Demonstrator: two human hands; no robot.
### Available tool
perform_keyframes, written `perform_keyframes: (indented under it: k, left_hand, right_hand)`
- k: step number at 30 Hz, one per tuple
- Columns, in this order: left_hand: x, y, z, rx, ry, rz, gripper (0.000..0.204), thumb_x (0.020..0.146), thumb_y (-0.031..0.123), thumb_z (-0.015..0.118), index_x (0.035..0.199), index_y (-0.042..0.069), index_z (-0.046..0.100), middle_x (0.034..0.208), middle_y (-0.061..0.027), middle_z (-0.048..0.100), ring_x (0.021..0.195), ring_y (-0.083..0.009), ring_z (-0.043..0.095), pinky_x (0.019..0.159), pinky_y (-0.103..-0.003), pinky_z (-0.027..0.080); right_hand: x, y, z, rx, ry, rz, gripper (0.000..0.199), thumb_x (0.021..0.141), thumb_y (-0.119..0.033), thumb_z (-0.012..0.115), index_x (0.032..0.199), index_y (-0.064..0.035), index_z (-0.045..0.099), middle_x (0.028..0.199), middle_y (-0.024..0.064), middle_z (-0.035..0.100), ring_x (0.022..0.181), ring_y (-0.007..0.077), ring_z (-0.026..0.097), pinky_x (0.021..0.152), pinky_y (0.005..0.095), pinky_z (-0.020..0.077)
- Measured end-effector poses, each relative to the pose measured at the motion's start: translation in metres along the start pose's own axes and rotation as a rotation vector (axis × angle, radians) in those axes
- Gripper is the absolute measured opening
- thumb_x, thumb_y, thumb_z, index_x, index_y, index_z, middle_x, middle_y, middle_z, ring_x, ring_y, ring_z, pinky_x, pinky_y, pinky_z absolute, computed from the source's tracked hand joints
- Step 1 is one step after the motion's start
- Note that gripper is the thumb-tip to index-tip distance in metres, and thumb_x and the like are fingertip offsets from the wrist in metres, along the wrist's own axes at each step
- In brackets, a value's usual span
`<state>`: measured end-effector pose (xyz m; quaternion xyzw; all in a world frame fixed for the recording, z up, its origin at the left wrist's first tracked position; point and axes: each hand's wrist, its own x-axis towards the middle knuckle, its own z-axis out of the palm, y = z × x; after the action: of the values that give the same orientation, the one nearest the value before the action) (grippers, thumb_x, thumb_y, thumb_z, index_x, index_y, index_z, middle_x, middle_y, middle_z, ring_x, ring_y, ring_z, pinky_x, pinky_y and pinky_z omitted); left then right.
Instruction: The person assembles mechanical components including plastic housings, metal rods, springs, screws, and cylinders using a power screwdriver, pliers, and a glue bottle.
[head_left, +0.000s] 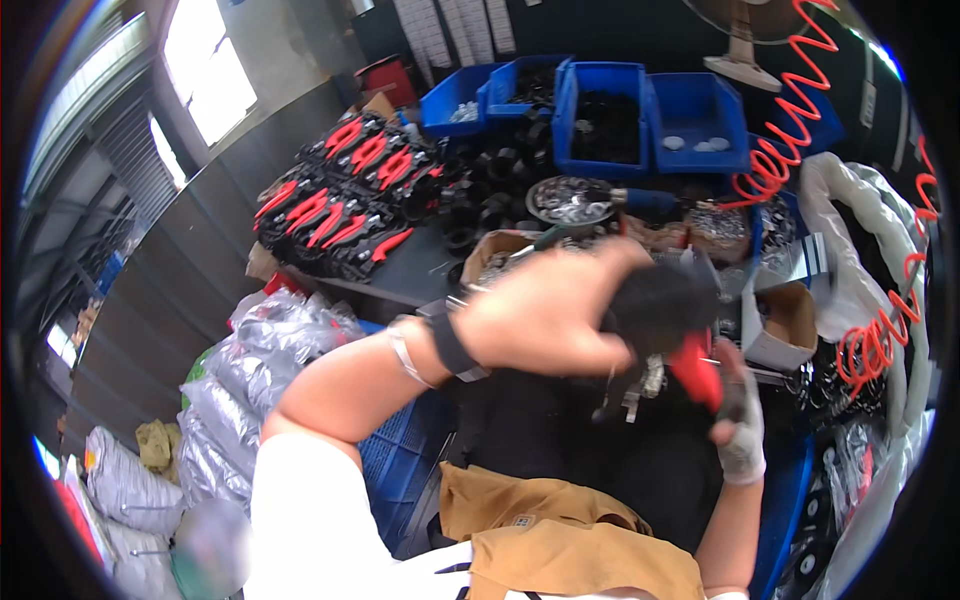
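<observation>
My left hand [560, 310] reaches across in front of me and is closed on a black rounded part [660, 300], smeared by motion. Directly below that part is a red handle-like piece [695, 370]. My right hand [741, 430], in a pale partial glove, is at the red piece's right side, its fingers curled against it; the exact grip is blurred. A small metal piece [648, 382] shows under the black part. On the bench to the left lie several red-handled hand tools [325, 222], like pruning shears, in rows on black packaging.
Blue bins [600, 165] of parts line the back of the bench. A round dish of metal parts [570, 212], a blue power driver [645, 200] and an open cardboard box [780, 340] stand closer. Red coiled hoses [765, 170] hang at right. Plastic-wrapped bags [225, 400] lie at left.
</observation>
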<state>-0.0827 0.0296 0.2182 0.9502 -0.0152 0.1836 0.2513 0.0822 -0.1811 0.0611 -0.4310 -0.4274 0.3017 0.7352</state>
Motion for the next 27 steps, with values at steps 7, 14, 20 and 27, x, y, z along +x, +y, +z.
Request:
perform_keyframes:
  k: [7, 14, 20, 27]
  left_hand:
    - [-0.014, 0.015, 0.040, 0.023, -0.487, -0.060, 0.065, 0.068, 0.026, 0.069, 0.123, 0.000, 0.043, 0.081, -0.0208, 0.060, 0.074, -0.0388, 0.062, 0.066, -0.045, 0.051]
    - [-0.014, -0.003, 0.047, -0.081, -0.338, -0.002, 0.068, 0.069, 0.028, 0.069, 0.125, 0.001, 0.043, 0.090, -0.0223, 0.063, 0.085, -0.0396, 0.063, 0.074, -0.044, 0.051]
    - [-0.032, -0.018, 0.054, -0.039, -0.332, -0.090, 0.073, 0.070, 0.031, 0.068, 0.130, 0.000, 0.040, 0.095, -0.0245, 0.063, 0.086, -0.0398, 0.063, 0.077, -0.045, 0.051]
    - [-0.021, -0.020, 0.084, 0.005, -0.428, -0.246, 0.075, 0.072, 0.035, 0.069, 0.132, 0.002, 0.039, 0.102, -0.0256, 0.061, 0.092, -0.0414, 0.062, 0.081, -0.044, 0.051]
  right_hand:
    - [-0.033, 0.055, -0.003, 0.368, -0.373, 0.481, 0.089, 0.061, -0.031, 0.088, 0.135, -0.0046, 0.045, 0.131, 0.0102, 0.052, 0.118, 0.0236, 0.050, 0.097, 0.0392, 0.0425]
    - [-0.004, 0.005, 0.021, 0.309, -0.460, 0.569, 0.068, 0.071, -0.035, 0.080, 0.121, 0.0017, 0.054, 0.096, 0.0140, 0.065, 0.087, 0.0276, 0.065, 0.075, 0.0394, 0.0538]
    - [0.009, -0.003, -0.026, -0.604, -0.361, 0.409, 0.029, 0.084, -0.026, 0.071, 0.102, -0.0032, 0.066, 0.086, 0.0038, 0.065, 0.081, 0.0155, 0.061, 0.072, 0.0303, 0.0500]
    - [0.018, -0.022, -0.018, -0.133, 0.163, 0.362, 0.054, 0.092, -0.046, 0.057, 0.108, 0.0051, 0.065, 0.096, 0.0144, 0.070, 0.093, 0.0202, 0.067, 0.081, 0.0291, 0.0519]
